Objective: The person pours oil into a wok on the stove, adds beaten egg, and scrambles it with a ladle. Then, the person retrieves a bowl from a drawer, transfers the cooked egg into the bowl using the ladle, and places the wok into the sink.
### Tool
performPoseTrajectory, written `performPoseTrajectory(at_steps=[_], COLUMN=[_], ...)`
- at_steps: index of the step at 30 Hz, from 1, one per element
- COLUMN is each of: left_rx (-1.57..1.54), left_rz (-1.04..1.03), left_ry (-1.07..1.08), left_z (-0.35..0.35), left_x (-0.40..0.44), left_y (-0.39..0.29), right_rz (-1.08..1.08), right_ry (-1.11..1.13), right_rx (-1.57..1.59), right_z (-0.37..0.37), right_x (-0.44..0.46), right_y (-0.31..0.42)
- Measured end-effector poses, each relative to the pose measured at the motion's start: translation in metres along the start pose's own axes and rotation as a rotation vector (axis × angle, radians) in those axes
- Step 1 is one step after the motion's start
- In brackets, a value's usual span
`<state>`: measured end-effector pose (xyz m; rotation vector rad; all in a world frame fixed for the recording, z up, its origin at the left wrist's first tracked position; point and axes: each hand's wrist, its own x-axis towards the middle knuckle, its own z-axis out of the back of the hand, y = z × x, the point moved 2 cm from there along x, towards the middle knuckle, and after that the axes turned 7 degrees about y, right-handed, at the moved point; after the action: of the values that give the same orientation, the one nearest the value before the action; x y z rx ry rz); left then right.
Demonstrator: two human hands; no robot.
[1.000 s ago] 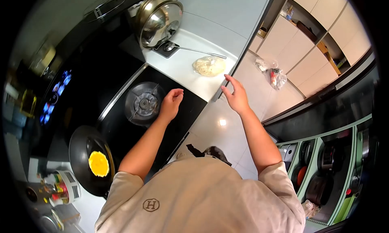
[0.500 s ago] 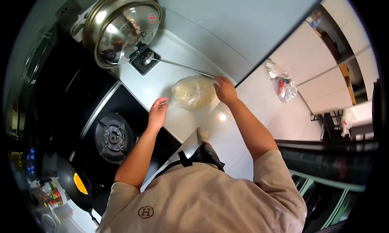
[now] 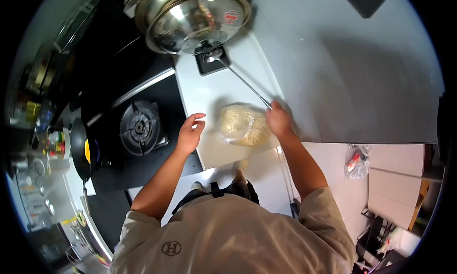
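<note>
My right hand [image 3: 280, 119] is closed at the end of a long-handled metal ladle [image 3: 243, 80], with the bag right beside it. The ladle's bowl end lies over a small black rest [image 3: 214, 67] on the white counter. A clear plastic bag of pale noodles [image 3: 243, 125] sits on the counter between my hands, against or very near my right fingers. Left of the bag, my left hand [image 3: 192, 132] hovers over the counter's edge by the stove, fingers loosely bent and apart, with nothing in it.
A large steel pot with a glass lid [image 3: 197, 24] stands at the back. To the left is a black stove with a gas burner [image 3: 140, 127]. A frying pan [image 3: 82, 152] holding something yellow is at the far left. A grey wall [image 3: 352, 79] borders the counter on the right.
The view has turned and shifted, so the counter and pot appear farther right. My right hand stays at the ladle's handle end, and my left hand stays empty beside the bag.
</note>
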<state>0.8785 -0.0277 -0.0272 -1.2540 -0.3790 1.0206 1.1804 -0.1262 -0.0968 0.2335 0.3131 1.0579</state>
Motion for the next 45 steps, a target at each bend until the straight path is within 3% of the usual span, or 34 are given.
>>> performPoseTrajectory(at_steps=[4,8,10,11,15,18,20,24,31,36,40,45], left_rx=[-0.064,-0.196,-0.2,-0.225,-0.295,-0.402,-0.356,-0.39,-0.317,-0.243,-0.105,0.193], left_rz=[-0.006,-0.132,-0.077,-0.086,-0.139,-0.024,-0.096,-0.013,0.047,0.067,0.079,0.059], left_ry=[-0.061,-0.108,-0.163,-0.17,-0.236,-0.352,-0.511,-0.748,-0.974,-0.951,-0.946,-0.984], left_z=[0.016,0.037,0.049,0.058,0.106,0.156,0.191,0.245,0.302,0.332,0.384,0.479], left_x=[-0.023,-0.053,-0.079,-0.094,-0.164,-0.258,-0.326,-0.459,-0.584,-0.582,-0.565,-0.532], left_y=[0.015,0.033,0.035,0.039,0.084,0.109,0.143,0.203,0.248,0.259,0.245,0.263], right_rz=[0.02,0.111,0.17,0.3,0.081,0.037,0.16,0.295,0.495,0.709,0.745,0.686], right_ry=[0.128,0.016,-0.019,-0.104,0.644,0.865,0.941,1.059,0.786,0.419,0.224,0.251], right_rx=[-0.011,-0.071,-0.061,-0.02,0.783,0.991,0.993,0.987,0.738,0.339,0.19,0.031], right_z=[0.029,0.057,0.073,0.072,0.071,0.051,0.021,-0.035,-0.082,-0.122,-0.107,-0.075], right_x=[-0.038,-0.078,-0.102,-0.112,-0.156,-0.199,-0.222,-0.261,-0.277,-0.224,-0.208,-0.195], right_y=[-0.002,0.013,0.031,0.037,0.106,0.189,0.247,0.358,0.511,0.567,0.601,0.647])
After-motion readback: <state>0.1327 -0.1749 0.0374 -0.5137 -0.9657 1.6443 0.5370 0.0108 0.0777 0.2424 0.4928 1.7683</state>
